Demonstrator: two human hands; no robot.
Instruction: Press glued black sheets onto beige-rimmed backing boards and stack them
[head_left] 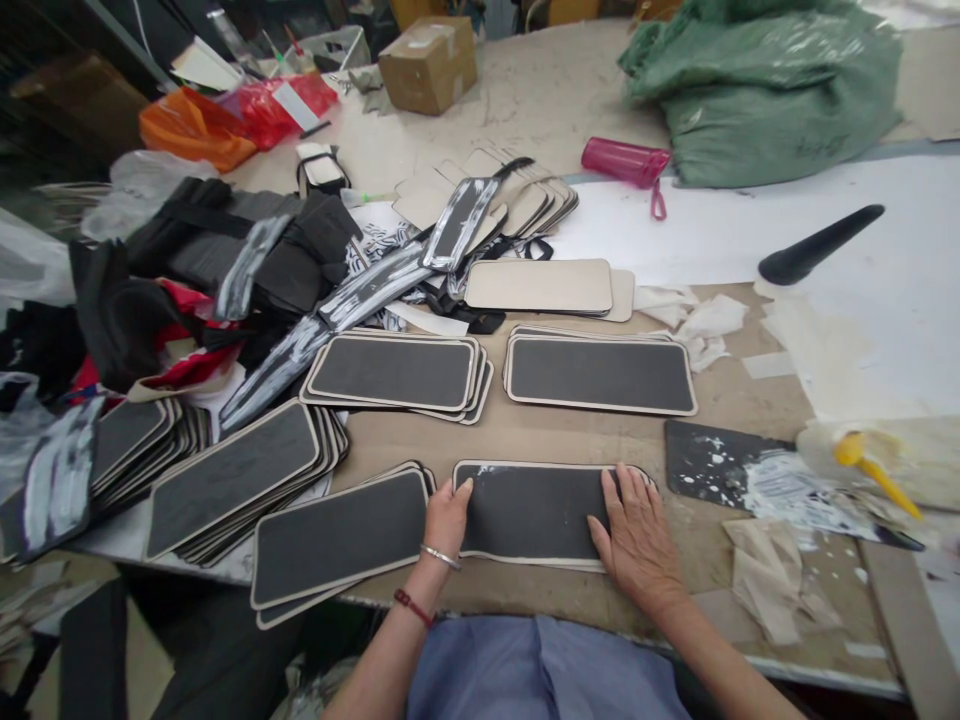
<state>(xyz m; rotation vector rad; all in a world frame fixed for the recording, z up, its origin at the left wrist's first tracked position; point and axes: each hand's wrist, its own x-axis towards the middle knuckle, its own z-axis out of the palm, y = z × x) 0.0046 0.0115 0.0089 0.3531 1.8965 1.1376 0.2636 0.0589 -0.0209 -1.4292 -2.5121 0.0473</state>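
Left hand [448, 515] pinching left edge of dark panel [532, 510], thumb on top; right hand [637, 535] lying flat over right end, grasping nothing. Panel resting at near side of counter [585, 437]. Panel stacks [232, 478] left and behind already showing dark faces; pale boards [540, 285] showing none on top, possibly unfinished. Both forearms [382, 645] reaching forward, converging.

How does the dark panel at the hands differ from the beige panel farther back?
The dark panel has a dark face with a pale border; the beige panel has a plain face. The left hand holds the dark panel's left end and the right hand rests on its right; neither touches the beige panel. Both panels are long, with rounded corners.
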